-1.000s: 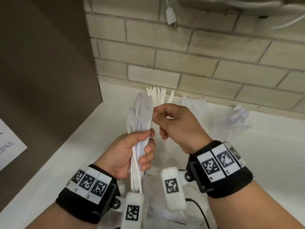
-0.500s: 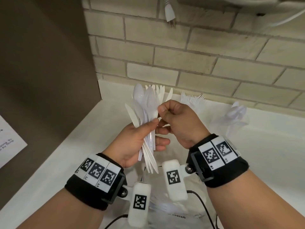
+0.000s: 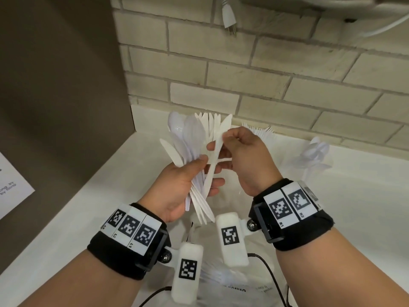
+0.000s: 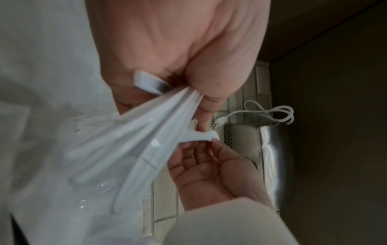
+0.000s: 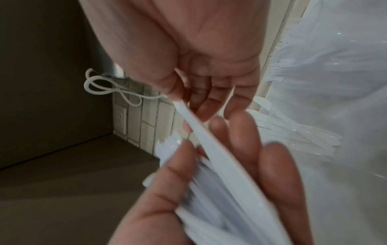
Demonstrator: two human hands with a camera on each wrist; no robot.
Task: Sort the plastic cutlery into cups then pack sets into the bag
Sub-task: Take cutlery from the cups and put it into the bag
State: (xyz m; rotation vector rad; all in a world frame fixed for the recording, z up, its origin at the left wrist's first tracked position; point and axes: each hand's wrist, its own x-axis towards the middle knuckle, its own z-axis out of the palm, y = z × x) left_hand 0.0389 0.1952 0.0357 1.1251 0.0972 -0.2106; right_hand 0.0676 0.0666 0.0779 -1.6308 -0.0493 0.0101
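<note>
My left hand grips a fanned bundle of white plastic cutlery, knives and spoons, above the counter. Out of that bundle my right hand pinches a single white knife near its blade. In the right wrist view the knife runs from my right fingertips down into the bundle. The left wrist view shows the handles spreading from my left fist. A clear plastic bag lies below my wrists.
Clear cups stand at the back by the brick wall: knives behind my hands, forks to the right, spoons farther right. A brown cabinet side closes the left. A white plug hangs above.
My left hand has lifted and fanned the bundle. My right hand has shifted its pinch onto one knife and pulled it partly apart from the others.
</note>
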